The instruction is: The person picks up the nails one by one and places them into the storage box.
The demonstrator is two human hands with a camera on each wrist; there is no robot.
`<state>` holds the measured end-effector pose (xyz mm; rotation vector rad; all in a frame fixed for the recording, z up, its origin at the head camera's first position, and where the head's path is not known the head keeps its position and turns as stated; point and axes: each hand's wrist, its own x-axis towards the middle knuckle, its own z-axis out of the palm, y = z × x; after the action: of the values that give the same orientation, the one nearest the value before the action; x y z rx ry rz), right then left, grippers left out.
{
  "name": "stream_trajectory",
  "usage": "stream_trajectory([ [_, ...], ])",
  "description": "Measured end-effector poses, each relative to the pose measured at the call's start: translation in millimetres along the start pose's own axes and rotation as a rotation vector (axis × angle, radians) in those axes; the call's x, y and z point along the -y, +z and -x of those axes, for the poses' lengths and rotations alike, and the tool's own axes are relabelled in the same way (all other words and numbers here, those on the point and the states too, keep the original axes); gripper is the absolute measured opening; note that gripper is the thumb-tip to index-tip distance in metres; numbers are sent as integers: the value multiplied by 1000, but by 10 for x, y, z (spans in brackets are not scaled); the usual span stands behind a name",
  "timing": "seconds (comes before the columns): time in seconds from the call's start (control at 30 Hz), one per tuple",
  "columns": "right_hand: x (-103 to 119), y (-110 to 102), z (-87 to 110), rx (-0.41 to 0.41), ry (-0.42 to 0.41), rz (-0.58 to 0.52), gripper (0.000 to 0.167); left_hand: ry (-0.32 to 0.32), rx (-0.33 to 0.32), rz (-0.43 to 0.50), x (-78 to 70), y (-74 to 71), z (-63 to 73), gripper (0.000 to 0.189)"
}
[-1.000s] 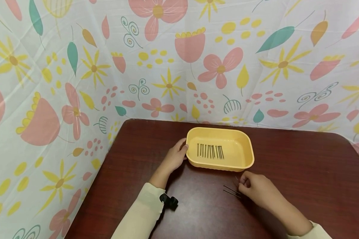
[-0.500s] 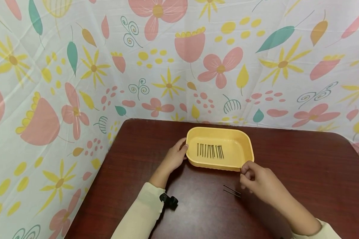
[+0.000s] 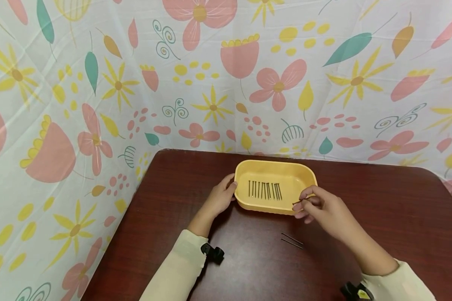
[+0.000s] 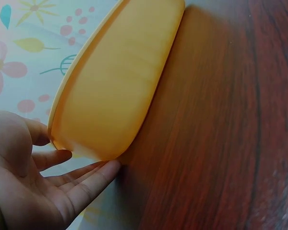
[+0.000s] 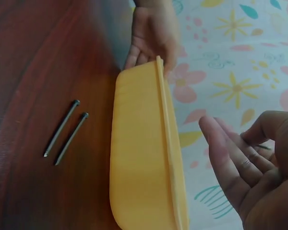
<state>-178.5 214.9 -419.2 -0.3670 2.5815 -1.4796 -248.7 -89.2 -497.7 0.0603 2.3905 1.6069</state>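
A yellow plastic basin [image 3: 303, 179] stands on the table with a row of several dark nails [image 3: 261, 190] on its floor. My left hand [image 3: 219, 200] grips the basin's left end; in the left wrist view its fingers [image 4: 93, 184] reach along the outer wall to the base. My right hand [image 3: 329, 213] is over the basin's front right corner, pinching a nail [image 3: 296, 203] between thumb and fingertips. Only a short bit of that nail [image 5: 264, 147] shows in the right wrist view. Two more nails [image 3: 292, 241] lie side by side on the table in front of the basin.
The dark wood table [image 3: 165, 188] ends at a flower-patterned cloth [image 3: 211, 83] behind and to the left. Black wrist-worn devices show at the left sleeve [image 3: 188, 255] and the right sleeve [image 3: 397, 284].
My right hand has lifted a nail from beside the two on the table, moving up and forward over the basin's front right rim. My left hand has stayed on the basin.
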Motion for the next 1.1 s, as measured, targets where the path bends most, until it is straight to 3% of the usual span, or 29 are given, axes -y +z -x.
stream_trajectory([
  [0.13,-15,-16,-110,-17,-35,-30,17,6,0,6,4,-3,0,50],
  [0.27,-29,-26,-224,-18,-16,32,28,13,2,7,3,-2,-3,50],
  [0.4,-54,-20,-351,-6,33,175,31,10,3,3,2,-2,-5,50],
  [0.5,-80,1,-457,-7,46,341,31,3,2,-1,10,-3,-13,50],
  [0.63,-123,52,-608,-32,28,565,29,2,-7,-4,20,-4,-22,50],
  [0.77,-159,104,-727,-46,1,712,26,-6,-11,-8,19,-7,-14,50],
  [1.1,-252,178,-916,12,14,796,11,-6,1,3,-1,-17,-3,51],
])
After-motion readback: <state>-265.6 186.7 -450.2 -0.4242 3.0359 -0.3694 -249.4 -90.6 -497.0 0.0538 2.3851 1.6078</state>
